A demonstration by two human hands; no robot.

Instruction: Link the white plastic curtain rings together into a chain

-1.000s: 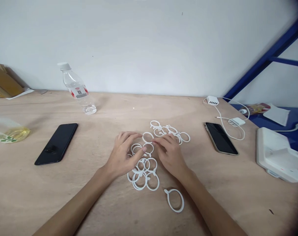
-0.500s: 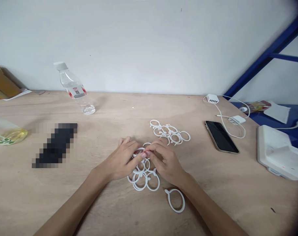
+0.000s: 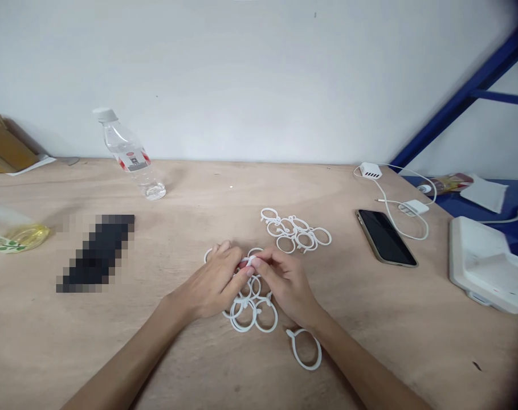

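My left hand [image 3: 222, 279] and my right hand [image 3: 284, 279] meet at their fingertips over a loose heap of white plastic rings [image 3: 243, 316]. Between the pinched fingers of both is one white ring [image 3: 250, 261], mostly hidden by the fingers. Each ring in the heap has a small tab or eyelet on its rim, like a curtain ring. A single white ring [image 3: 306, 350] lies apart, close to my right wrist. Beyond my right hand rests a second cluster of white rings [image 3: 301, 232].
A water bottle [image 3: 133, 156] stands at the back left, with a pixelated dark object [image 3: 98, 250] nearer. To the right lie a phone [image 3: 386, 236], a white cable with a charging hub [image 3: 370, 170], and a white device [image 3: 485, 265]. A bottle with yellow liquid [image 3: 25, 234] is far left.
My fingers have shifted slightly around the ring, showing more of its white part between the fingertips. My left hand tilted a little, and a ring edge now shows beyond its knuckles.
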